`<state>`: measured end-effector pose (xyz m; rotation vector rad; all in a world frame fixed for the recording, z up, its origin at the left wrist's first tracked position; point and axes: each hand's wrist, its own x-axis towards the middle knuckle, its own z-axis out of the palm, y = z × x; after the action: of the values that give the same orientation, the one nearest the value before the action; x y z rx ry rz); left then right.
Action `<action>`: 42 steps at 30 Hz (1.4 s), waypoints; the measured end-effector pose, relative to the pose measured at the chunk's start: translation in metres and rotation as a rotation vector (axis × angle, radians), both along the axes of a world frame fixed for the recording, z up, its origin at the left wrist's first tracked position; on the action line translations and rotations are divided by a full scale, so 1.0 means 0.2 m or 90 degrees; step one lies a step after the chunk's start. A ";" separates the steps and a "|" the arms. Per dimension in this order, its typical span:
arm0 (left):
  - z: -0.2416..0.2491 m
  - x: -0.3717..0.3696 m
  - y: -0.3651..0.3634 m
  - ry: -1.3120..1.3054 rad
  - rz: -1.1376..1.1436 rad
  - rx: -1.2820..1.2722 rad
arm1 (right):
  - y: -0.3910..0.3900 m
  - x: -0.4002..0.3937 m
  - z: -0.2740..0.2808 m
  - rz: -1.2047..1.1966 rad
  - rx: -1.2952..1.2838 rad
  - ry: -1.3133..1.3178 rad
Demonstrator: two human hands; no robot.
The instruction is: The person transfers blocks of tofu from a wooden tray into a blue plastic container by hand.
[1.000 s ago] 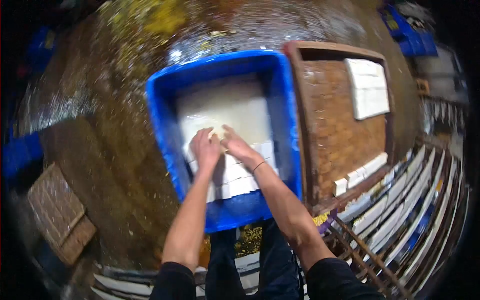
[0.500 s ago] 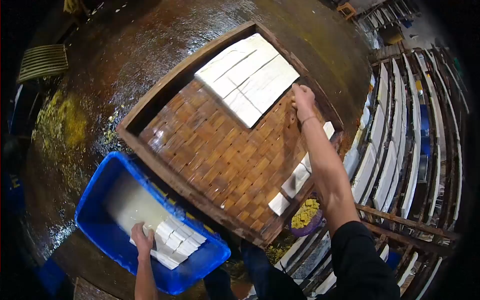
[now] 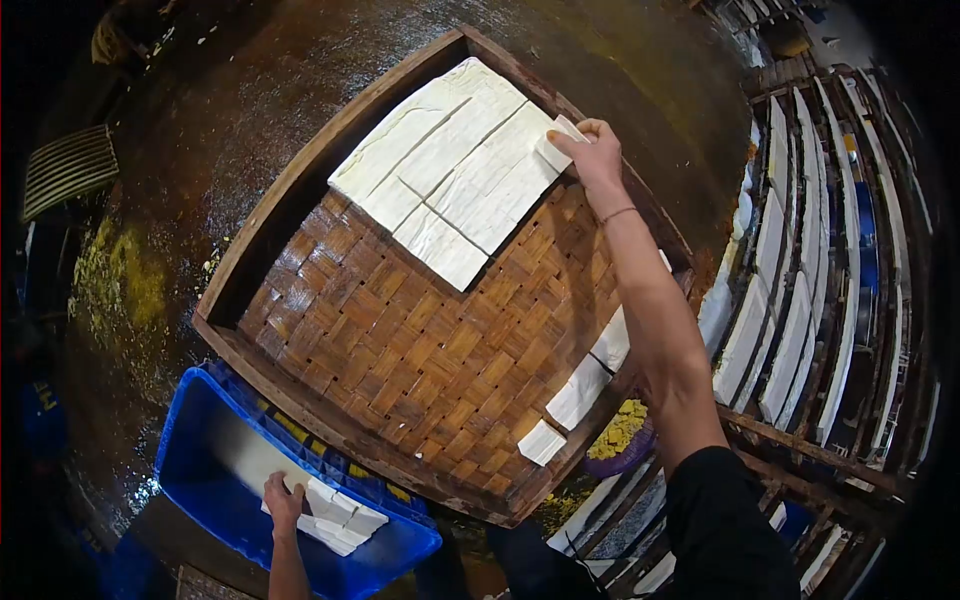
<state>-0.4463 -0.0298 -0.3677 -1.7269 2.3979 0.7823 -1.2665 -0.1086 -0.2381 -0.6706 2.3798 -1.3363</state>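
Note:
A large white slab with cut lines [image 3: 450, 165] lies at the far end of a wooden-framed woven tray [image 3: 400, 330]. At the slab's right corner, my right hand [image 3: 592, 155] grips a small white block [image 3: 558, 143] between thumb and fingers. Several white pieces [image 3: 577, 392] lie along the tray's near right side. Left of the tray is a blue tub [image 3: 180, 440] with cloudy liquid and white blocks [image 3: 345, 518]. Over the blocks' left end is my left hand [image 3: 283, 500], thumb and fingers apart; whether it holds a block is unclear.
A purple bowl of yellow crumbs [image 3: 620, 435] sits by the tray's lower right edge. Racks with long white strips [image 3: 800, 250] fill the right side. A slatted stool [image 3: 70, 172] stands at the far left on the wet floor [image 3: 620, 100].
My right hand has moved up to the slab's corner and now has a small block in its grip. The view has shifted, and my left hand remains in the tub.

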 end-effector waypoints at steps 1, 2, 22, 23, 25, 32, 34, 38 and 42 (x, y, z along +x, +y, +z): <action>-0.01 0.02 0.01 -0.012 -0.005 0.013 | 0.02 0.02 0.04 0.065 -0.016 -0.001; -0.02 0.02 0.02 -0.024 -0.011 0.027 | 0.04 0.05 0.06 0.064 -0.014 -0.001; 0.16 -0.20 -0.01 -0.070 0.043 -0.086 | 0.12 0.43 0.11 0.341 0.194 -0.037; 0.22 -0.29 -0.05 -0.003 0.133 -0.187 | 0.12 0.50 0.23 0.348 0.193 -0.147; 0.44 -0.53 -0.16 0.042 0.169 -0.268 | 0.13 0.49 0.14 0.328 0.173 -0.057; 0.90 -1.58 -0.33 0.549 0.260 -0.203 | 0.10 0.44 0.12 0.299 0.179 -0.199; 0.98 -1.92 -0.34 0.701 0.358 0.180 | 0.14 0.52 0.30 0.320 0.175 -0.229; 0.97 -2.40 -0.27 0.981 0.645 0.543 | 0.21 0.80 0.55 0.552 0.123 -0.377; 0.82 -2.34 -0.26 1.143 0.661 0.743 | 0.17 0.80 0.26 0.409 0.087 -0.023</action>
<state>-0.9147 -0.0823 -0.2039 -1.3925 -0.1027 3.6635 -1.1072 -0.0755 -0.1858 -1.2182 1.9433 -0.8872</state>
